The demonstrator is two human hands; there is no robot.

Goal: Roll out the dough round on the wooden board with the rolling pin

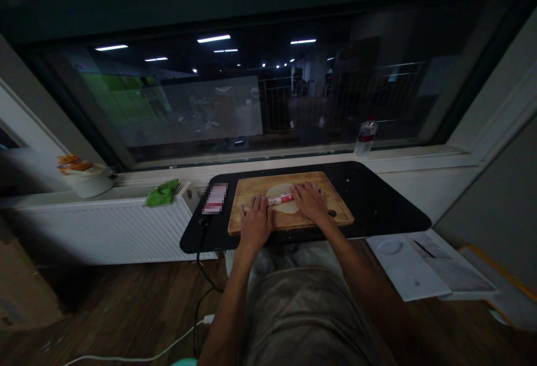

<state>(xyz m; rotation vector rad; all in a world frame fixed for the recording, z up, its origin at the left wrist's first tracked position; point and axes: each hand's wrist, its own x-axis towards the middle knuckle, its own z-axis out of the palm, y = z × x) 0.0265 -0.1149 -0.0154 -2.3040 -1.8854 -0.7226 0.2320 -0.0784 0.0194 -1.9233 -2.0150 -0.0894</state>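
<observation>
A wooden cutting board [323,187] lies on a small black table [377,198]. On the board is a flat round of pale dough [282,192]. Across the dough lies a red and white roller [280,199]. My left hand [255,221] rests flat on the roller's left end, fingers stretched forward. My right hand [309,199] lies flat on its right end, fingers also stretched out. Both palms press down on the roller; most of it is hidden under them.
A blurred red and white packet [215,198] sits on the table's left. A white radiator [104,226] carries a green cloth [163,192] and a white bowl [88,178]. A water bottle [366,137] stands on the window sill. Papers [423,268] and a cable [201,293] lie on the wooden floor.
</observation>
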